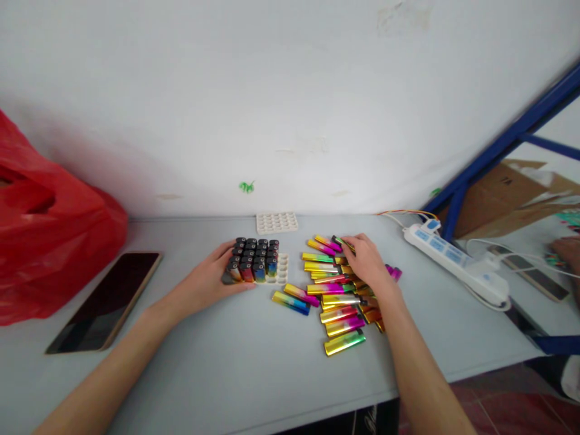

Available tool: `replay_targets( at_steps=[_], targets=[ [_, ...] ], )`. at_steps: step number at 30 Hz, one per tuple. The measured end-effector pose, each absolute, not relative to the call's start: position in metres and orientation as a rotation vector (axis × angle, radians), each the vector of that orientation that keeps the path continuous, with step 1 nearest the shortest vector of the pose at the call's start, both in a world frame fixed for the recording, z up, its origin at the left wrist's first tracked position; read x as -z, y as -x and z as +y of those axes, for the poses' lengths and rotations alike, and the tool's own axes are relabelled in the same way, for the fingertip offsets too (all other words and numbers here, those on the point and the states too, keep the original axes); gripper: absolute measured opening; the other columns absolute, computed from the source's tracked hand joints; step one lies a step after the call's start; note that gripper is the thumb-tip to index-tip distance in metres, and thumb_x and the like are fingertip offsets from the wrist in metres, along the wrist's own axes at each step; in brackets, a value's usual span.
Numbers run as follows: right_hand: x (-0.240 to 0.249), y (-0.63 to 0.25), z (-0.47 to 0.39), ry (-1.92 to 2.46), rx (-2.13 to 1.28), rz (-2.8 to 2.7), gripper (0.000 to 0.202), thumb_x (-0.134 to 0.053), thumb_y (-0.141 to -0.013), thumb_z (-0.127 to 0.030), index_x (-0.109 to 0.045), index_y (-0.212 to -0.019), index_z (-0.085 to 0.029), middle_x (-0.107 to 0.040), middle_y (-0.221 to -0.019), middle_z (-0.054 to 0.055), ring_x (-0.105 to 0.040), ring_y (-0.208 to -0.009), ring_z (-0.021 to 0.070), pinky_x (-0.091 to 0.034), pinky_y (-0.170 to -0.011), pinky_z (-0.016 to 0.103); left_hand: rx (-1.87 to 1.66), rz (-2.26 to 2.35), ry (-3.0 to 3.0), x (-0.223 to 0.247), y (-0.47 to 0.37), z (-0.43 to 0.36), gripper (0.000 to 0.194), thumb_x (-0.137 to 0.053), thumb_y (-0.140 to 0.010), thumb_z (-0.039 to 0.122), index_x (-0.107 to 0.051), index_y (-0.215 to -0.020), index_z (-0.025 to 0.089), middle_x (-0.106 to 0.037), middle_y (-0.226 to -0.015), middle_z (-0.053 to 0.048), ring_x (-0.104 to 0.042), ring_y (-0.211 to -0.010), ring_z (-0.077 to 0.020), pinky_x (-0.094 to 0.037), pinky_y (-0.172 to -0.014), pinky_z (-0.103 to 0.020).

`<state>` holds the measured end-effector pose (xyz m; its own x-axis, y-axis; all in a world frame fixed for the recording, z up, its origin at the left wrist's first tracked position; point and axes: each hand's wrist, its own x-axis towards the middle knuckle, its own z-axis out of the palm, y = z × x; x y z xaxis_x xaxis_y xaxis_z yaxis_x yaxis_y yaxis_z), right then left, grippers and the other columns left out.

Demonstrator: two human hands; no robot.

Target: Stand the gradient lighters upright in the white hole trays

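Observation:
My left hand [209, 273] is wrapped round the left side of a white tray [281, 273] with round holes. Black-topped lighters [254, 260] stand upright in rows in it, and the holes at its right end hold none. At the far side of a loose pile of shiny lighters [333, 289] in yellow, pink, green and red, my right hand [362, 257] has its fingers closed on a dark-ended lighter [341, 241]. Two lighters [292, 302] lie between tray and pile.
A second white tray [276, 223] lies near the wall. A phone [106, 302] and a red bag [49, 223] are on the left. On the right are a power strip [455, 266], blue frame bars [507, 151] and a cardboard box [493, 199]. Part of another person's hand shows at the far right.

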<state>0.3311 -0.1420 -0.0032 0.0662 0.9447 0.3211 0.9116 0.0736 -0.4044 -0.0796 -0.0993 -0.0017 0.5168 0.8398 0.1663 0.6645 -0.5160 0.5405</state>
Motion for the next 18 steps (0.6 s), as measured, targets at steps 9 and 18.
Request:
replay_targets(
  at_steps=[9, 18],
  targets=[
    [-0.027, -0.302, -0.149, 1.458, -0.699, -1.154, 0.027, -0.068, -0.091, -0.045, -0.056, -0.105, -0.025, -0.083, -0.094, 0.006, -0.078, -0.085, 0.0251, -0.063, -0.083, 0.042, -0.586, 1.244, -2.366, 0.001, 0.079, -0.101, 0.077, -0.076, -0.082, 0.074, -0.068, -0.139, 0.023, -0.058, -0.160, -0.015, -0.065, -0.141, -0.0395, -0.047, -0.127, -0.053],
    [-0.041, -0.242, -0.164, 1.074, -1.364, -1.037, 0.043, -0.080, -0.087, -0.054, -0.047, -0.096, -0.028, -0.069, -0.075, -0.008, -0.067, -0.055, 0.0140, -0.056, -0.056, 0.028, -0.589, 1.241, -2.378, 0.003, 0.079, -0.100, 0.081, -0.076, -0.081, 0.077, -0.066, -0.142, 0.025, -0.057, -0.162, -0.013, -0.064, -0.141, -0.0402, -0.047, -0.128, -0.052]
  ],
)
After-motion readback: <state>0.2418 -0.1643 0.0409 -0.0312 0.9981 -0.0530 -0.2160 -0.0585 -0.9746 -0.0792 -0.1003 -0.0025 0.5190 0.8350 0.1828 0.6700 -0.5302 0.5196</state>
